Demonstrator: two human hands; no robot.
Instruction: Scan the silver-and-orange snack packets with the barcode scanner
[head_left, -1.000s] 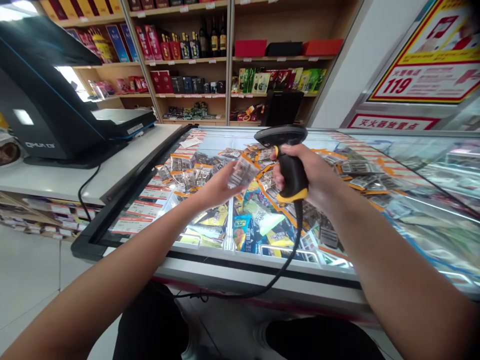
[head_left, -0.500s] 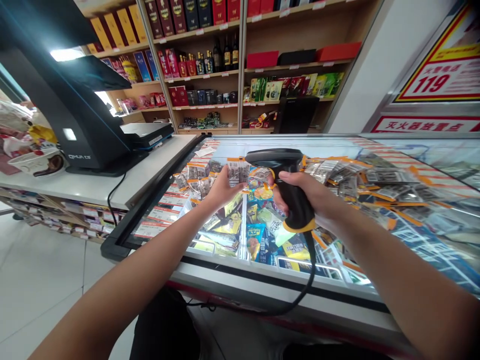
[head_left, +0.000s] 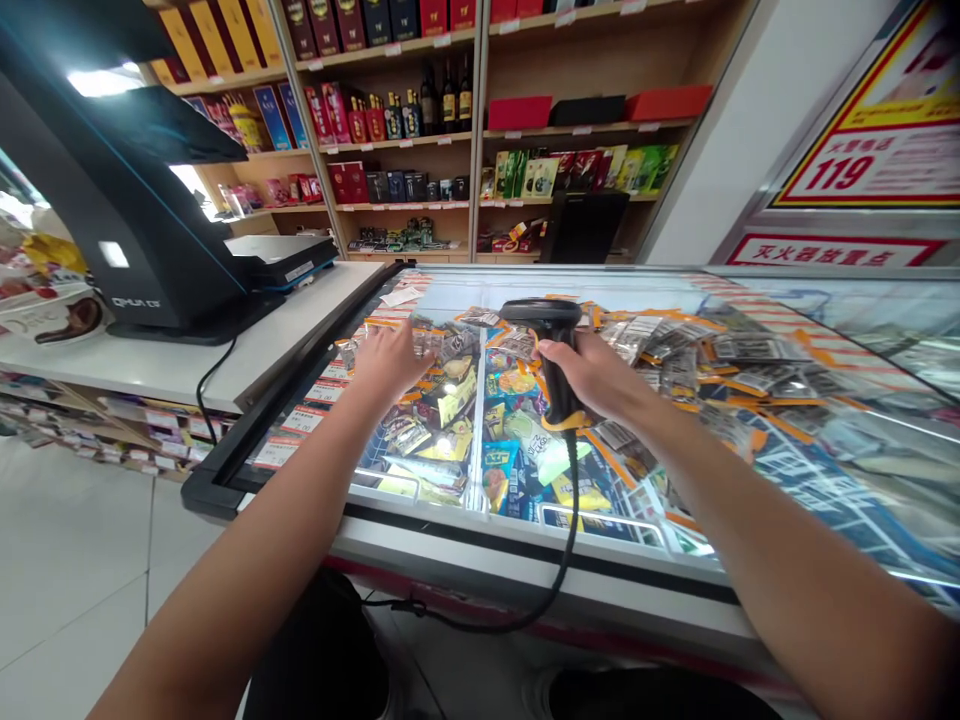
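Note:
My right hand point(head_left: 596, 375) is closed round the handle of a black barcode scanner point(head_left: 545, 345) with a yellow band, its black cable point(head_left: 559, 560) hanging down over the freezer's front edge. My left hand point(head_left: 390, 360) reaches over the glass lid with fingers spread above the small grey packets point(head_left: 442, 345) with orange tops that lie scattered on the glass. I see nothing held in its fingers. The packets stretch in a band across the lid toward the right point(head_left: 720, 350).
The glass-topped chest freezer point(head_left: 525, 545) holds coloured snack bags point(head_left: 525, 440). A black checkout terminal point(head_left: 150, 240) stands on the white counter point(head_left: 187, 365) at left. Shelves point(head_left: 465, 130) of bottles and boxes line the back wall. A red and yellow sign point(head_left: 877, 150) hangs at right.
My left hand held a grey packet up by the scanner; now it is down over the packets on the glass, fingers spread. The scanner has dropped lower and farther out.

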